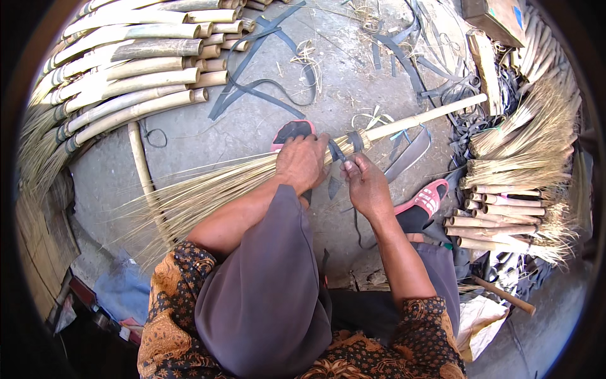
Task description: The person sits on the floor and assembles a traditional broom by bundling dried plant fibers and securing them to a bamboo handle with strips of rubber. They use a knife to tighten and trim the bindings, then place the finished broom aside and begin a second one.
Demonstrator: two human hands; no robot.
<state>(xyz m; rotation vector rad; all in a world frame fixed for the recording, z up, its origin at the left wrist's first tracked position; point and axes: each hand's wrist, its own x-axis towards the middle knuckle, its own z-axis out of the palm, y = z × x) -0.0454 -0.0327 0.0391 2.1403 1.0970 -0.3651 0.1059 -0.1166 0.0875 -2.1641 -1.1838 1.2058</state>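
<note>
A broom lies slantwise before me, its straw bristles (214, 189) fanning out to the left and its pale bamboo handle (435, 115) pointing to the upper right. My left hand (302, 161) is closed over the bundle of bristles near the neck. Dark rubber strip (337, 150) passes round the straw just right of that hand. My right hand (367, 186) pinches the strip's end between thumb and fingers. Another dark band (355, 141) circles the neck closer to the handle. Beside the handle lies a broad curved blade (409, 155); its grip is hard to make out.
Finished-looking brooms (145, 82) are stacked at the upper left. Loose rubber strips (268, 88) and straw scraps litter the concrete floor (353, 76). At right are straw bundles (524, 139), short bamboo-handled bundles (499, 218) and a wooden block (495, 22). My pink sandals (432, 197) flank the broom.
</note>
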